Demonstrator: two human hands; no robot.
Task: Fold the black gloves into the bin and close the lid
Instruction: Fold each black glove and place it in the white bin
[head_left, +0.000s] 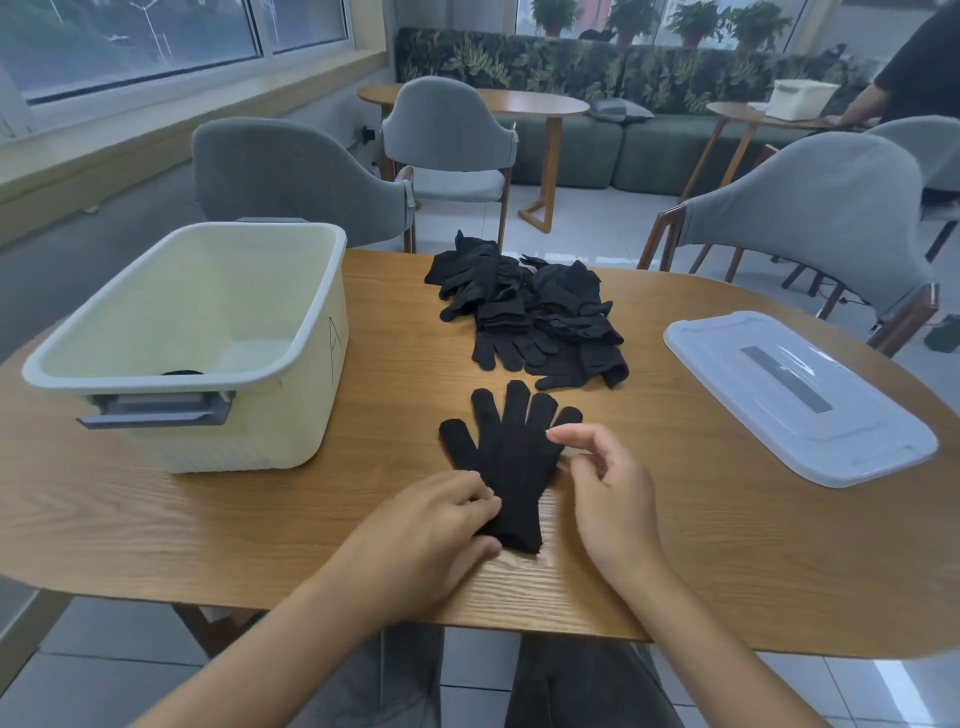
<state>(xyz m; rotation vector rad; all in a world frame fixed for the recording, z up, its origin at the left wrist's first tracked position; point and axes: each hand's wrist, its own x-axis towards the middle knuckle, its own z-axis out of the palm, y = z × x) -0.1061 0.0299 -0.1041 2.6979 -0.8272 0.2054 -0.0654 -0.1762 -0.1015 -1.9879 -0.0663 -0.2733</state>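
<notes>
A black glove (506, 457) lies flat on the wooden table (675, 545), fingers pointing away from me. My left hand (431, 525) presses its fingertips on the glove's cuff at the left side. Just right of the glove, my right hand (605, 480) hovers with loosely curled fingers, holding nothing. A pile of black gloves (530, 312) sits further back at the table's middle. The cream bin (208, 343) stands open at the left, with a dark item barely visible on its floor. Its clear lid (795, 395) lies flat at the right.
Grey chairs (291, 176) stand behind the table, one more at the right (810, 218). Further back are other tables, a green sofa and a person's arm beside another bin (797, 98).
</notes>
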